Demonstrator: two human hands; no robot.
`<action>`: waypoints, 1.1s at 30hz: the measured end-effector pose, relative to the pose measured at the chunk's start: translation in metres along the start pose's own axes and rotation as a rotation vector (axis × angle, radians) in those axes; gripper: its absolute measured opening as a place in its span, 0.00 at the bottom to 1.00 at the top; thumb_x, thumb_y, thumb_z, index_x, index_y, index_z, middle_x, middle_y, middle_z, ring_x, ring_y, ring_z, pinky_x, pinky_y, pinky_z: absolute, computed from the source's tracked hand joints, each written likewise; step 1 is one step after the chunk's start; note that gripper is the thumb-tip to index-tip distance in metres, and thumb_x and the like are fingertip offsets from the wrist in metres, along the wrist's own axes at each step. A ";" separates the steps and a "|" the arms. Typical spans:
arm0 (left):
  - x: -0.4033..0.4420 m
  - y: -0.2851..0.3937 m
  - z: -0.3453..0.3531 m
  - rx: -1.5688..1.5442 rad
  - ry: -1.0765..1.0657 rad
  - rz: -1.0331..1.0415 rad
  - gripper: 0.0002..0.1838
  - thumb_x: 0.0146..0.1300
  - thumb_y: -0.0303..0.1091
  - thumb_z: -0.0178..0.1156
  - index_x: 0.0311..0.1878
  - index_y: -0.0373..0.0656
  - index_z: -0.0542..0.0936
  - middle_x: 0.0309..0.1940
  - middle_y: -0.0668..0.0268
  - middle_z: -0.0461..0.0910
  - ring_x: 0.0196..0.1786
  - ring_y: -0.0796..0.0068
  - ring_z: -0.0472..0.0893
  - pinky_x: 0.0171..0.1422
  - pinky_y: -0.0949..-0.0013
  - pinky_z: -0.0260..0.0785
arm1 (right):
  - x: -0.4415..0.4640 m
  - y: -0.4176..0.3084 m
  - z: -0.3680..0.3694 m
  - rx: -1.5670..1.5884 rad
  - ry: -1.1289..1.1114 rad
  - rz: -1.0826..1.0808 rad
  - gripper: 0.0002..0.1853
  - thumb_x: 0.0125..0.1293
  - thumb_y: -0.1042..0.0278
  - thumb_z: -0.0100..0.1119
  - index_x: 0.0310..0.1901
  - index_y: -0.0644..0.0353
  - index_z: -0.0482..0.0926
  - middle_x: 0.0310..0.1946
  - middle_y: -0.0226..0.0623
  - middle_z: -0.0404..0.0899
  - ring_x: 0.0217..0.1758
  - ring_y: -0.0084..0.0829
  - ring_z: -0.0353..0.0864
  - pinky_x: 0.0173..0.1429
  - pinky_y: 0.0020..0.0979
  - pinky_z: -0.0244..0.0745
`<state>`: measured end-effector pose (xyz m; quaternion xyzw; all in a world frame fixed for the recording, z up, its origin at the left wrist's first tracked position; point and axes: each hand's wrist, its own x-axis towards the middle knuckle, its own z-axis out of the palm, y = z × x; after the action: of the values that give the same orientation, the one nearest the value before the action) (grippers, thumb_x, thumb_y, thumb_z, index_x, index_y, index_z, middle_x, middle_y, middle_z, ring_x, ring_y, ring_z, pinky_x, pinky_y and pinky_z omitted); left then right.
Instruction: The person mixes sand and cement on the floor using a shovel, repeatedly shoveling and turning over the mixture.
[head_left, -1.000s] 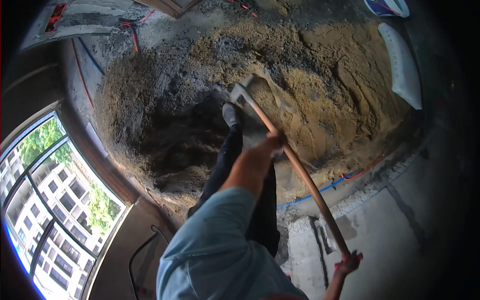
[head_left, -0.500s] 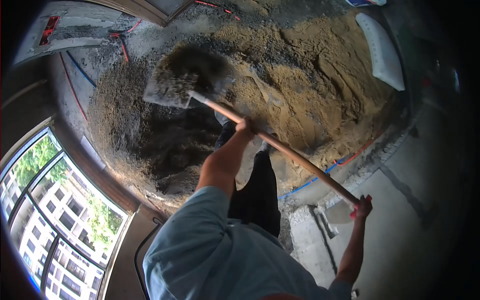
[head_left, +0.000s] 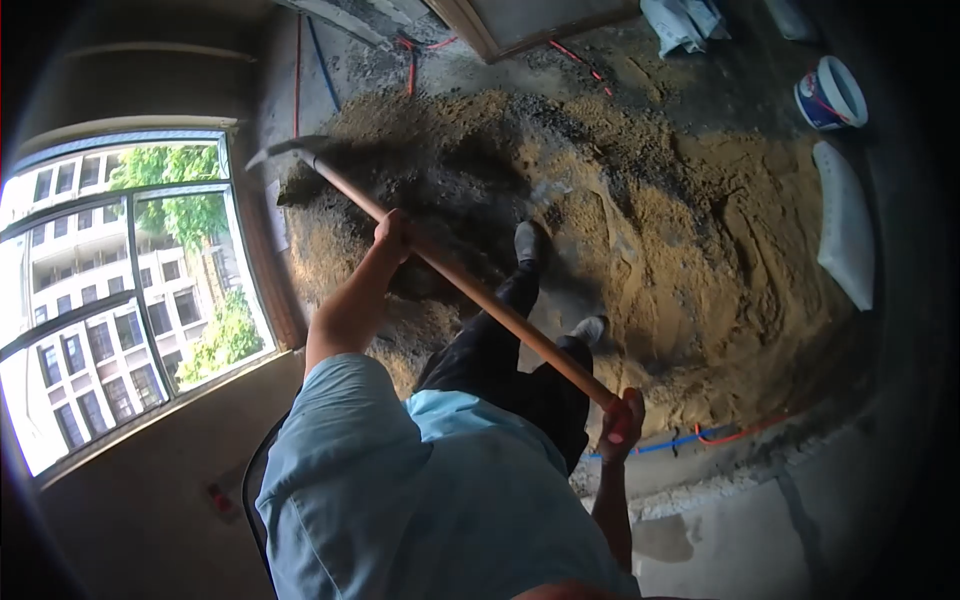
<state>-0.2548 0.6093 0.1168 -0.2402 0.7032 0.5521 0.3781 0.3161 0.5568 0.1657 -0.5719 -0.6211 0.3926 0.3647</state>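
A long-handled shovel (head_left: pixel 490 306) slants across the view, its blade (head_left: pixel 290 148) seen nearly edge-on at the upper left, close to the window side. My left hand (head_left: pixel 395 232) is closed round the wooden handle on the blade side. My right hand (head_left: pixel 622 420) grips the handle's butt end, low near my right hip; something pink-red shows at that hand. Below the blade and handle spreads dark, damp-looking mix (head_left: pixel 440 190), with yellow-brown sand (head_left: pixel 720 260) to the right. Both my feet stand in it, the grey shoe (head_left: pixel 530 243) on the darker part.
A window (head_left: pixel 130 290) fills the left side. At the right lie a white sack (head_left: pixel 845 225) and a white-and-blue bucket (head_left: pixel 832 95). More bags (head_left: pixel 685 22) are at the top. Red and blue pipes (head_left: pixel 690 438) run along the floor edges.
The shovel has swung left toward the window, its blade turning from flat and loaded to edge-on. Both hands moved left with it, and my view has turned left.
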 end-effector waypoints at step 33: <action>0.120 -0.415 0.187 0.723 -0.275 -0.577 0.05 0.52 0.31 0.58 0.31 0.40 0.75 0.24 0.66 0.75 0.27 0.71 0.79 0.26 0.67 0.71 | -0.061 -0.054 -0.073 -0.020 0.560 1.289 0.11 0.63 0.61 0.46 0.25 0.53 0.62 0.13 0.26 0.60 0.07 0.20 0.53 0.04 0.23 0.49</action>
<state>0.0370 0.6839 -0.2453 -0.2036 0.6983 0.1712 0.6646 0.3642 0.4992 0.2452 -0.9090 -0.0447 0.3627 0.2005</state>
